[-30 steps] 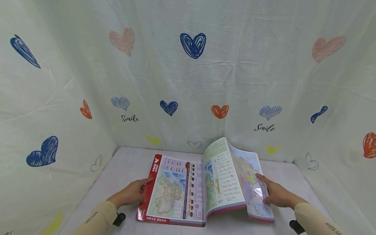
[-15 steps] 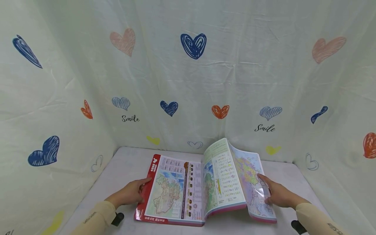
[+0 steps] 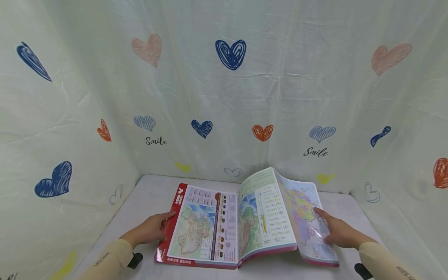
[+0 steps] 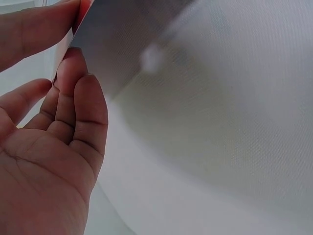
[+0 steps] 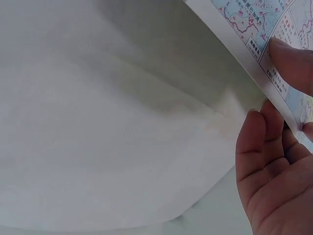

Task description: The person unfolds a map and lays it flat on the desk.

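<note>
An open map book [image 3: 196, 229] lies spread across the white table in the head view. Its left side has a red border and a map. In the middle, a thick curved section of pages [image 3: 269, 214] stands partly raised. To the right, a side with a colourful map [image 3: 308, 217] slopes down. My left hand [image 3: 148, 229] grips the red left edge, fingers bent beneath it in the left wrist view. At the right edge, my right hand [image 3: 341, 232] pinches the book, its thumb [image 5: 293, 66] on the printed face and other fingers underneath.
The white table [image 3: 136, 206] extends around the book. A pale curtain [image 3: 224, 97] printed with hearts and "Smile" encloses the back and both sides, close behind the raised pages.
My left hand has moved slightly left with the red edge, and my right hand slightly right with the other edge. The book is spread wider, and its raised pages have dipped a little.
</note>
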Demonstrator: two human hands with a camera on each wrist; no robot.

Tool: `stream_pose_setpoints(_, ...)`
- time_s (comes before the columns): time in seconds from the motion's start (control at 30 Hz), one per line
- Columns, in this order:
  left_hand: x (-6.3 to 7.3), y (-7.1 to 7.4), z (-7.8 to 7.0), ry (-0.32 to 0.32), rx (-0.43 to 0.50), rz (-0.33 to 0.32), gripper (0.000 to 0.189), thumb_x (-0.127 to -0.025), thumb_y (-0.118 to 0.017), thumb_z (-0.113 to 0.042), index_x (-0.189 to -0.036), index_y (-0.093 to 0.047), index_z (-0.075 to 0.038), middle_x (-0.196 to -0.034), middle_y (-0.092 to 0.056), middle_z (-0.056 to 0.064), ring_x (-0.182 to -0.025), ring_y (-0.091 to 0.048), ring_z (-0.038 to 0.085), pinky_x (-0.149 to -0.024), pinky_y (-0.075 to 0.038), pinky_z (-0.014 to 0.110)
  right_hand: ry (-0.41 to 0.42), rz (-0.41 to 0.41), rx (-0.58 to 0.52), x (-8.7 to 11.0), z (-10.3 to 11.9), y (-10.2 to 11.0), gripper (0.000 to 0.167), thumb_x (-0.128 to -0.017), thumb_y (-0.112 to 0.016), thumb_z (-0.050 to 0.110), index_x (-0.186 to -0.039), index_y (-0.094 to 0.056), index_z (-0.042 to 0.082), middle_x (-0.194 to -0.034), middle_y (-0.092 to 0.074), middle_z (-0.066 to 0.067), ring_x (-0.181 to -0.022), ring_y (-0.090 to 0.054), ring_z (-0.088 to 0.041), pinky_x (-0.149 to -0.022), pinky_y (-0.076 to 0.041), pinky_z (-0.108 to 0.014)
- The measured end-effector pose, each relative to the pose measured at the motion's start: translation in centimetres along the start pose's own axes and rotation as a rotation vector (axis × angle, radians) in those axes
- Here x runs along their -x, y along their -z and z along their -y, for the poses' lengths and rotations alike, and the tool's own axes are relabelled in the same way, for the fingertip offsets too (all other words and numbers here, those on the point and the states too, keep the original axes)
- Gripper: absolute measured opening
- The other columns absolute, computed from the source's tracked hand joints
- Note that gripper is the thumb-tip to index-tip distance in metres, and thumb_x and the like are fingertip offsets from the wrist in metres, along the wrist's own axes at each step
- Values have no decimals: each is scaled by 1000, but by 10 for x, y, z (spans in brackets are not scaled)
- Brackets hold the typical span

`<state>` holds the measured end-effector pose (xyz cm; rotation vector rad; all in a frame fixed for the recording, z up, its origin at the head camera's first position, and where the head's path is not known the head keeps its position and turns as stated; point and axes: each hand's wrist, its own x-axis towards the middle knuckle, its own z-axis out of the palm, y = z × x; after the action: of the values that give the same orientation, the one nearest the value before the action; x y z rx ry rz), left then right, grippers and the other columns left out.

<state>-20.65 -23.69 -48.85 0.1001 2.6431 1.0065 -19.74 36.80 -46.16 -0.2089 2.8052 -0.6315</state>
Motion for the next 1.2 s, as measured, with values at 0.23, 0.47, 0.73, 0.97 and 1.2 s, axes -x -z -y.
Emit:
stream_pose_setpoints(0.23, -1, 2, 2, -1, 3, 8, 88, -68, -85, 4, -147, -47, -3, -92, -54, 5, -84, -51, 21, -64, -53, 33, 10, -4, 31, 1, -8, 1, 98, -69, -83, 1, -149, -27, -6, -129, -47, -42, -110, -55, -50, -93, -40, -67)
stream_pose_setpoints(0.47, -2, 4, 3, 11, -11, 12, 88, -69, -84, 3, -148, -46, -3, -94, -54, 6, -85, -51, 21, -64, -52, 33, 9, -10, 43, 2, -15, 1, 98, -68, -83, 0, -148, -28, -7, -129, -46, -43, -111, -54, -52, -93, -39, -67)
stream_pose_setpoints(0.73, 0, 5, 3, 23, -17, 13, 88, -69, -84, 4, -148, -45, -2, -94, -54, 6, -86, -51, 22, -63, -52, 33, -31, 4, 58, 2, -19, -1, 99, -68, -85, 1, -148, -27, -7, -131, -44, -43, -114, -50, -58, -93, -38, -68)
stream_pose_setpoints(0.97, 0, 8, 7, 45, -26, 19, 88, -69, -84, 4, -148, -45, -3, -96, -55, 6, -88, -50, 23, -65, -53, 33, -28, 2, 84, 3, -28, -1, 100, -65, -85, -1, -147, -28, -9, -129, -46, -43, -114, -49, -59, -94, -39, -68)
stream_pose_setpoints(1.2, 2, 11, 11, 44, -28, 19, 88, -69, -84, 3, -148, -45, -1, -96, -55, 7, -88, -50, 23, -64, -53, 33, 38, -24, 99, 8, -41, 0, 98, -58, -79, -8, -145, -32, -11, -115, -57, -37, -93, -59, -37, -85, -48, -60)
